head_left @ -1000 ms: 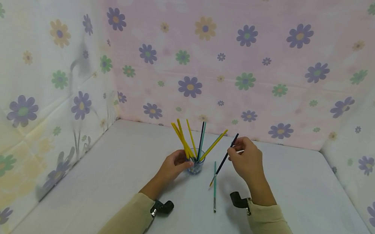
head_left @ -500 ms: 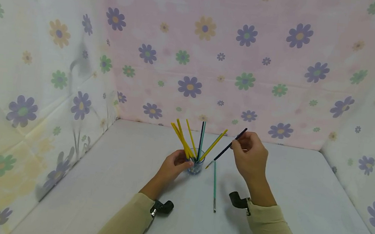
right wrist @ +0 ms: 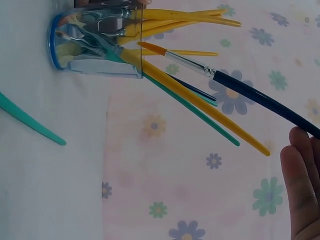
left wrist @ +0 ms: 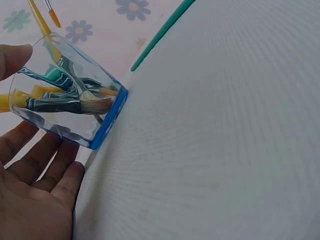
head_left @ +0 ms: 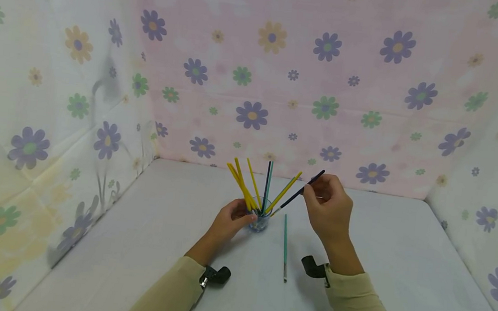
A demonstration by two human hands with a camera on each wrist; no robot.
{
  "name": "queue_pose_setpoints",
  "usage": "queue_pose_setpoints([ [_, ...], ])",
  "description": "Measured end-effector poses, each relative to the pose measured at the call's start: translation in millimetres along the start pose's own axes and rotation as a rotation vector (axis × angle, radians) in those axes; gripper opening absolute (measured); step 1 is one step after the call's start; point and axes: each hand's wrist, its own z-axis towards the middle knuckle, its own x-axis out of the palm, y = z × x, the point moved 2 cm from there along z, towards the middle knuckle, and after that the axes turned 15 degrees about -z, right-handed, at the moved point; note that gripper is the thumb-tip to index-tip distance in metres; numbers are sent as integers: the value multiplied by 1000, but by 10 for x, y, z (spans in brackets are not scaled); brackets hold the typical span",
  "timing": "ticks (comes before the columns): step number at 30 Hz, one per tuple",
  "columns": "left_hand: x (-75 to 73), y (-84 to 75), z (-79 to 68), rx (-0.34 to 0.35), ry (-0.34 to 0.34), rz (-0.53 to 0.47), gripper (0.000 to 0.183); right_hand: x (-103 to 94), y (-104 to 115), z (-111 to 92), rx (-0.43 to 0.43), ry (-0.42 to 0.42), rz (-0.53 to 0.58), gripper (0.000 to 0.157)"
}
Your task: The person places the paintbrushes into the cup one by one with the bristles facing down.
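My left hand [head_left: 228,222] holds a clear cup [head_left: 260,224], its thumb on the near side and its fingers behind. Blue edges the cup base [left wrist: 111,119] in the left wrist view. Several yellow, teal and dark paintbrushes lean inside, bristles down, their yellow handles [head_left: 240,185] fanned out above the rim. Between thumb and fingers, my right hand [head_left: 330,209] pinches a dark-blue paintbrush [head_left: 292,198], tilted with its tip down toward the cup. In the right wrist view its orange bristles [right wrist: 152,48] overlap the rim area.
A teal paintbrush [head_left: 285,249] lies on the white tabletop [head_left: 154,246], right of the cup. Flower-patterned cloth [head_left: 216,117] walls the table at the back and both sides. Each sleeved wrist wears a black camera mount [head_left: 218,275].
My right hand has lifted the dark-blue paintbrush away from over the teal one and swung its tip left, up to the cup rim. The left hand and cup have stayed put.
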Motion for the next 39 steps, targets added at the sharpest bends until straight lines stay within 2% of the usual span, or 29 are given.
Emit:
queue_pose_setpoints([
  [11, -3, 8, 4, 29, 31, 11, 54, 136, -64, -67, 7, 58, -45, 15],
  [39, -7, -4, -2, 7, 38, 11, 55, 293, -98, -143, 2, 129, -103, 14],
])
